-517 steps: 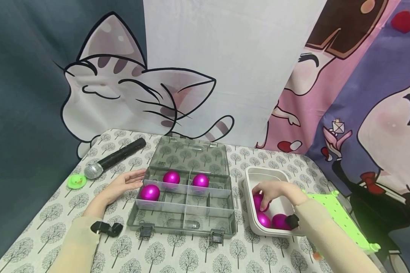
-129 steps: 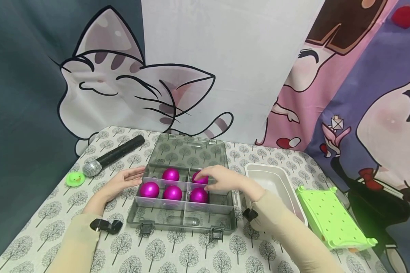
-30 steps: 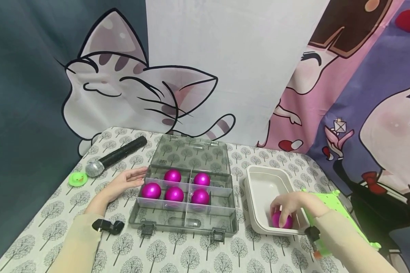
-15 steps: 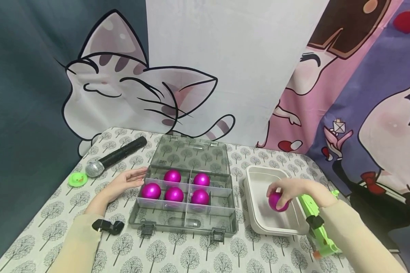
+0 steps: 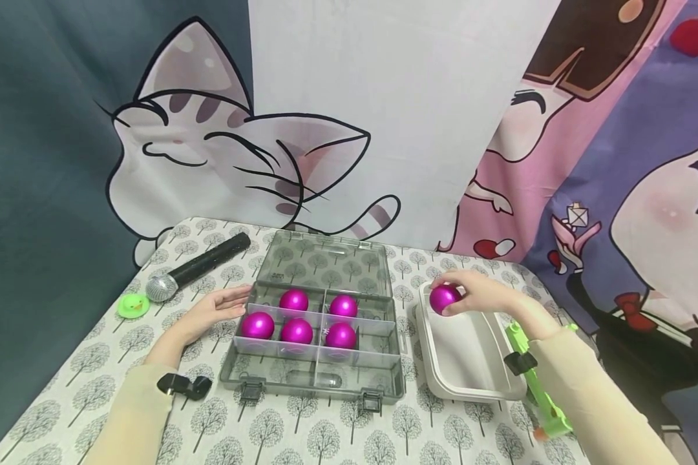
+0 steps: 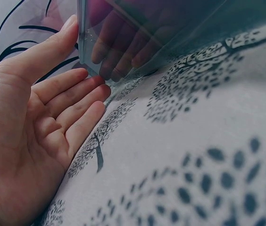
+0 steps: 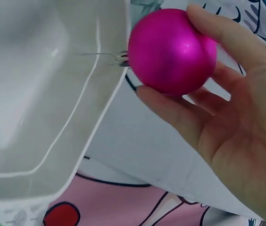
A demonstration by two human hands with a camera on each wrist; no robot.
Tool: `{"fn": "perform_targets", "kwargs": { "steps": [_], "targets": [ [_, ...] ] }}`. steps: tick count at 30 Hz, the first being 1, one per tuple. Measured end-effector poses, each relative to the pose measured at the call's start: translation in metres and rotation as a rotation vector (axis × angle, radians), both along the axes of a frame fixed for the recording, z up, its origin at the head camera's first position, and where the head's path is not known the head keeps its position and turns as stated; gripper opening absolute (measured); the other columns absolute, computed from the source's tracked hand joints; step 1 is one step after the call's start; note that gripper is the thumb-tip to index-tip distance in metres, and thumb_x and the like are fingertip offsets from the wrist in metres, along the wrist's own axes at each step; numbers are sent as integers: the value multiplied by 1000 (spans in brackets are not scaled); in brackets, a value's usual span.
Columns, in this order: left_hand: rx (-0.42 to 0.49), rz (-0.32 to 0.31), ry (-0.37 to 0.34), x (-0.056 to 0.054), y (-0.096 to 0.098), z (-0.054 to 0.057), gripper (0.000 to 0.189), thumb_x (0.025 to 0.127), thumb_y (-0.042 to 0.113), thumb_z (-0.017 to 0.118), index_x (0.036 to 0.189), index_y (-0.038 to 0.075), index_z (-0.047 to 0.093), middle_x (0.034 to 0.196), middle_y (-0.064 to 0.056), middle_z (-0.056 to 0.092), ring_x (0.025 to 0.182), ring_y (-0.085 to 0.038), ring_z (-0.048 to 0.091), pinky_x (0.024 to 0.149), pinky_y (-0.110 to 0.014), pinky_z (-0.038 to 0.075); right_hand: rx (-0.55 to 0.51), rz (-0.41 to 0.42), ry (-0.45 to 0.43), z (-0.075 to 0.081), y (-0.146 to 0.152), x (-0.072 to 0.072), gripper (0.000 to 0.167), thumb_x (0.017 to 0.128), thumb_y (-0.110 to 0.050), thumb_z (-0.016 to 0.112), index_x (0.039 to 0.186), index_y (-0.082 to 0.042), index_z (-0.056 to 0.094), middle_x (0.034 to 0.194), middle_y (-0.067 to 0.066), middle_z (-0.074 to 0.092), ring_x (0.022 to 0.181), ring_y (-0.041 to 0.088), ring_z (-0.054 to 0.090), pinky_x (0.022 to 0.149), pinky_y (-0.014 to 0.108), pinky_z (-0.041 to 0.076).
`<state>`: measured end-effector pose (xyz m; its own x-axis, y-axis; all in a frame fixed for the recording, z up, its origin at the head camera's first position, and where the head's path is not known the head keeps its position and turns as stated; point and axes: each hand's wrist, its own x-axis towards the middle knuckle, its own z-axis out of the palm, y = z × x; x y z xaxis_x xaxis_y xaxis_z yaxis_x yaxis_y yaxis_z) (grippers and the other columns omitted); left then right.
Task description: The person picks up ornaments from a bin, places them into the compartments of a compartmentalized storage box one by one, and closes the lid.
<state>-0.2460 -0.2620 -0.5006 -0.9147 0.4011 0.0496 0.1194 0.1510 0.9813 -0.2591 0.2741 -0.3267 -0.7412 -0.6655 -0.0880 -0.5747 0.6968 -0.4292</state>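
Note:
My right hand (image 5: 477,294) grips a shiny magenta ball (image 5: 444,298) (image 7: 171,52) over the far left corner of the white tub (image 5: 471,361) (image 7: 38,113). The tub looks bare inside. A clear grey compartment case (image 5: 317,368) lies open in the middle, with several magenta balls (image 5: 296,330) in its far compartments. My left hand (image 5: 212,311) (image 6: 43,127) lies flat on the cloth, fingers straight, fingertips touching the case's left wall (image 6: 123,42).
A black microphone (image 5: 194,268) and a small green duck toy (image 5: 132,305) lie at the far left. A green perforated board (image 5: 538,387) sits right of the tub. A black clip (image 5: 183,385) is on my left wrist. Cartoon curtains hang behind the table.
My right hand took the last ball from the tub's near end, lifted it, and carried it up and left to the tub's far left corner. The left hand stayed still.

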Motion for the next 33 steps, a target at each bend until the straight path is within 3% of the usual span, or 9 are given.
{"fn": "perform_targets", "kwargs": {
  "steps": [4,9,16,19,25,33],
  "targets": [
    [3,1,-3,1,0,0,64,94,11,61,147,-10,30,152,-31,31,138,-50,30,97,-10,41,-87,-4,-26,-2,-11,-3,45,79,-14,79,121,-8,63,122,15,62,106,29,63,85,31,59],
    [4,-1,-4,0,1,1,64,95,11,61,146,-10,30,152,-31,31,138,-49,30,97,-10,41,-146,-5,-11,-7,-29,-2,47,78,-13,79,122,-9,63,125,14,61,109,29,61,85,30,59],
    [-3,-2,-5,0,1,1,64,95,12,61,147,-10,30,152,-31,31,138,-50,31,97,-10,41,-220,71,-12,-8,-55,3,48,78,-12,80,122,-5,62,126,15,60,109,30,61,86,29,59],
    [2,-3,-6,-1,1,0,64,95,11,60,147,-10,30,152,-31,31,138,-50,31,97,-10,41,-226,109,-12,-8,-65,5,48,79,-13,80,123,-7,62,124,13,61,108,28,62,85,28,59],
    [8,-8,-7,-2,0,0,64,95,10,61,146,-11,30,152,-32,31,138,-50,30,97,-10,41,-231,190,-101,-14,-76,7,46,82,-16,77,124,-7,61,124,11,61,107,24,62,86,28,58],
    [10,-4,-9,-1,1,1,64,94,10,61,146,-11,29,151,-32,31,138,-50,30,97,-10,41,-165,242,-165,-21,-90,10,46,80,-15,78,123,-7,62,125,11,61,107,22,63,81,23,59]
  ]
}}
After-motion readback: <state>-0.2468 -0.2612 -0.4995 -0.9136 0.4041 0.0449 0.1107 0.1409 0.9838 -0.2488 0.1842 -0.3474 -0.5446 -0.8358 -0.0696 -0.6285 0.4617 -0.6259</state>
